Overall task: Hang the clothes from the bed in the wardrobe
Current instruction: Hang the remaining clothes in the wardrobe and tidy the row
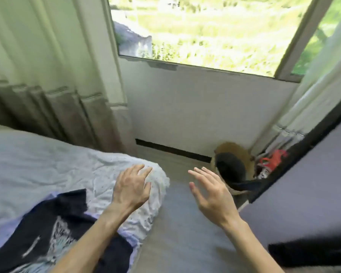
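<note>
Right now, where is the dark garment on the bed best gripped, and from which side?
Probably pinch its far corner, coming from above with the left hand: the dark garment lies spread flat on the bed, and that corner is nearest.

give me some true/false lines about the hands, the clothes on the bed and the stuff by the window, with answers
1. The left hand and the right hand both hold nothing, fingers spread. True.
2. The dark garment hangs on a hanger. False: it lies crumpled on the bed, and no hanger shows.
3. The woven basket stands on the floor, to the right of the right hand. True.
4. The curtain is drawn across the whole window. False: it hangs to the left side, and greenery shows through the glass.
5. The right hand is over the bed. False: it is over the floor; the left hand is over the bed's corner.
</note>
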A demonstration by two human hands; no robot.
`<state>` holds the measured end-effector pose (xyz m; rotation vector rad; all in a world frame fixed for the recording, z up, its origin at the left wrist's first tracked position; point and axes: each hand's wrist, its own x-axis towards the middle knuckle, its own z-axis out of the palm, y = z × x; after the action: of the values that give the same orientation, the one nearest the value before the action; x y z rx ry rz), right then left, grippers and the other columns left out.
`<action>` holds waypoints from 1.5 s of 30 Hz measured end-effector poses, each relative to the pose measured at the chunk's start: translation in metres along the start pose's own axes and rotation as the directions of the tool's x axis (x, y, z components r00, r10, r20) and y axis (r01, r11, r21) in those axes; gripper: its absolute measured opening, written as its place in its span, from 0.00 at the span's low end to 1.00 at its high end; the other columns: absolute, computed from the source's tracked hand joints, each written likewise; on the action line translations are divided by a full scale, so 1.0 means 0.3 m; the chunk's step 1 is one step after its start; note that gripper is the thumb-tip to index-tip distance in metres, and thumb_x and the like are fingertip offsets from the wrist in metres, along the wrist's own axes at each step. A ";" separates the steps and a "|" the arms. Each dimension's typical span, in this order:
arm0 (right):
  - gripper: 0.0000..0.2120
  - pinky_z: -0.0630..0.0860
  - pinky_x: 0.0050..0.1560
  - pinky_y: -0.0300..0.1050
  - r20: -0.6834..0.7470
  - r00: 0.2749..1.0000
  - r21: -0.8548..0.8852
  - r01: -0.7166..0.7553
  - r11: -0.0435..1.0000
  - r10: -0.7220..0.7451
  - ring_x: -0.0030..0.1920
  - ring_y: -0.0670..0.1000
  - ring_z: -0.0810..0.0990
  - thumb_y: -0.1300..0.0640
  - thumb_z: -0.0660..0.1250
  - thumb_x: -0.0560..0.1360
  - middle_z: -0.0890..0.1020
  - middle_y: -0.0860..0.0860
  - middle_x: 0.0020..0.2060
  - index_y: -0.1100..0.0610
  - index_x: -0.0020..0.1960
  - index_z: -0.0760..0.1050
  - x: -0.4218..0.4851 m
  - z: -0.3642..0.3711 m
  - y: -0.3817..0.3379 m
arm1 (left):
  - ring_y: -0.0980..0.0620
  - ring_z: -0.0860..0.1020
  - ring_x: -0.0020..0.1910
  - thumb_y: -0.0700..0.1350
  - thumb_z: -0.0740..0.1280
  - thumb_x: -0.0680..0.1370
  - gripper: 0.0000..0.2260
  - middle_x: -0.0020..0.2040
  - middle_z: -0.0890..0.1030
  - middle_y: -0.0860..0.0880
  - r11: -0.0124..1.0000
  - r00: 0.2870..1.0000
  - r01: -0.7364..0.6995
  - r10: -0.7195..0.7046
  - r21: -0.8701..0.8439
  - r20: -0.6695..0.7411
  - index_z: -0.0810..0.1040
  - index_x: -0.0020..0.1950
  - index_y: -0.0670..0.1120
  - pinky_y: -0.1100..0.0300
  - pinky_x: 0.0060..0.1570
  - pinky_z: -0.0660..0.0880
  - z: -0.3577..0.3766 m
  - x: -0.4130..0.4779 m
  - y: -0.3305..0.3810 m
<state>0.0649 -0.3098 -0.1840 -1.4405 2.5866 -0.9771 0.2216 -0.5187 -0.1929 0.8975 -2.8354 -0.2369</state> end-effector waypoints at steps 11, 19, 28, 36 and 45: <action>0.19 0.67 0.72 0.49 0.478 0.681 0.113 0.579 0.808 -0.555 0.74 0.52 0.68 0.43 0.60 0.81 0.75 0.44 0.70 0.43 0.71 0.73 0.160 0.566 -0.582 | 0.49 0.67 0.73 0.51 0.62 0.80 0.21 0.73 0.72 0.51 0.612 0.612 0.790 -0.791 -0.024 -0.027 0.72 0.74 0.55 0.50 0.72 0.63 -0.022 -0.758 -0.606; 0.21 0.59 0.76 0.50 0.829 0.367 0.079 0.670 0.739 -0.422 0.78 0.53 0.57 0.44 0.53 0.83 0.67 0.44 0.75 0.44 0.75 0.67 0.092 1.008 -0.807 | 0.48 0.72 0.69 0.51 0.63 0.78 0.21 0.69 0.75 0.51 0.387 0.385 0.922 -0.918 0.009 0.100 0.73 0.72 0.54 0.52 0.67 0.68 0.109 -1.071 -0.860; 0.24 0.54 0.78 0.52 0.953 0.213 0.016 0.674 0.739 -0.214 0.80 0.53 0.53 0.44 0.53 0.82 0.61 0.48 0.79 0.43 0.78 0.61 0.024 1.580 -0.832 | 0.48 0.67 0.72 0.51 0.61 0.80 0.22 0.72 0.70 0.51 0.319 0.281 0.946 -0.891 0.052 0.356 0.68 0.75 0.54 0.51 0.69 0.65 0.431 -1.102 -1.239; 0.34 0.45 0.79 0.56 0.949 0.225 0.008 0.683 0.730 -0.221 0.80 0.51 0.38 0.31 0.33 0.73 0.42 0.46 0.80 0.36 0.79 0.42 0.009 2.043 -0.731 | 0.44 0.61 0.76 0.51 0.62 0.80 0.26 0.78 0.60 0.45 0.118 0.137 0.990 -0.930 -0.077 0.341 0.62 0.78 0.50 0.49 0.73 0.63 0.652 -1.064 -1.752; 0.29 0.45 0.76 0.56 0.917 0.313 -0.035 0.682 0.730 -0.249 0.81 0.52 0.44 0.33 0.42 0.81 0.44 0.46 0.81 0.37 0.80 0.41 -0.089 2.231 -0.574 | 0.38 0.64 0.74 0.51 0.64 0.80 0.31 0.76 0.62 0.40 0.052 0.078 0.995 -0.947 -0.091 0.310 0.57 0.80 0.45 0.45 0.72 0.63 0.853 -1.053 -2.150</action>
<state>0.4181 -0.6946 -0.6374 -2.1093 1.5686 0.4473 0.7848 -0.8299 -0.6021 2.6857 -1.5280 -0.8632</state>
